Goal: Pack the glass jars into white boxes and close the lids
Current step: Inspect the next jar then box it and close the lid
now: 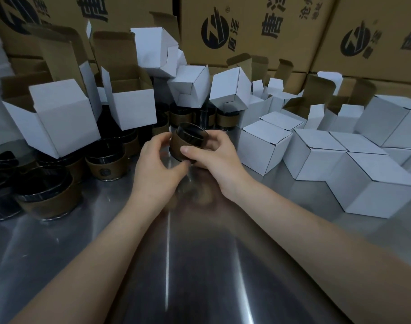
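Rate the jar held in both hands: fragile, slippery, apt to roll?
Probably fragile: the jar has a dark glass rim. Likely grippy at the brown sleeve, where the right hand grips it. Its wall is round, so it could roll if laid sideways on the shiny table.

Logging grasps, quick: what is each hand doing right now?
Left hand: curled round the glass jar, holding it.
Right hand: grips the same jar, thumb across its front.

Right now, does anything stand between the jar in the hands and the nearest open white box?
Nothing visible does. The left hand and right hand hold the jar; the open box sits behind-left on other jars, mouth up, lid raised.
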A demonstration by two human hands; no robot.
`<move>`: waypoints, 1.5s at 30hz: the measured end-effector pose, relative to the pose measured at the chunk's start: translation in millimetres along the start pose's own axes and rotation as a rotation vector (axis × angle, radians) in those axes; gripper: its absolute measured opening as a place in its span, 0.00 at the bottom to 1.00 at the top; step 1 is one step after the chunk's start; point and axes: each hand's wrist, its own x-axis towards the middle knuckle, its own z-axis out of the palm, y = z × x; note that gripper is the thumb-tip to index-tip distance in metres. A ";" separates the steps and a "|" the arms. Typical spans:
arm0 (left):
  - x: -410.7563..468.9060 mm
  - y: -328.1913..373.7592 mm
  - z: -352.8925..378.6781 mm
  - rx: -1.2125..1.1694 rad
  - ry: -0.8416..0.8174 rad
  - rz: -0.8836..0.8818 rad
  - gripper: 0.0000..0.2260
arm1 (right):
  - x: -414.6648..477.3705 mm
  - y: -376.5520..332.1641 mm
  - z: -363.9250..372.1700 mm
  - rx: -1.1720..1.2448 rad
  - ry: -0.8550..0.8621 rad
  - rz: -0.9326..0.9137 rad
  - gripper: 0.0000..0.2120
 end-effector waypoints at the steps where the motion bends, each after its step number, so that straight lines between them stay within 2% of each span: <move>1: 0.1 -0.1 0.2 0.009 0.003 0.005 0.27 | -0.1 0.4 -0.5 0.000 -0.011 -0.004 0.27; 10: -2.2 1.6 -0.3 0.065 0.004 0.068 0.30 | -4.2 2.6 -2.9 -0.008 -0.048 -0.083 0.28; 16: -2.2 3.1 -1.7 0.076 0.025 0.106 0.30 | -8.2 0.5 -2.2 -0.125 -0.008 -0.223 0.29; 32: 1.0 -5.3 1.9 -0.039 0.024 0.100 0.27 | -11.9 -2.8 2.0 -0.216 0.100 -0.479 0.32; 45: -2.6 -0.3 0.8 -0.020 -0.013 0.099 0.30 | -10.2 -0.1 2.4 -0.210 0.093 -0.483 0.31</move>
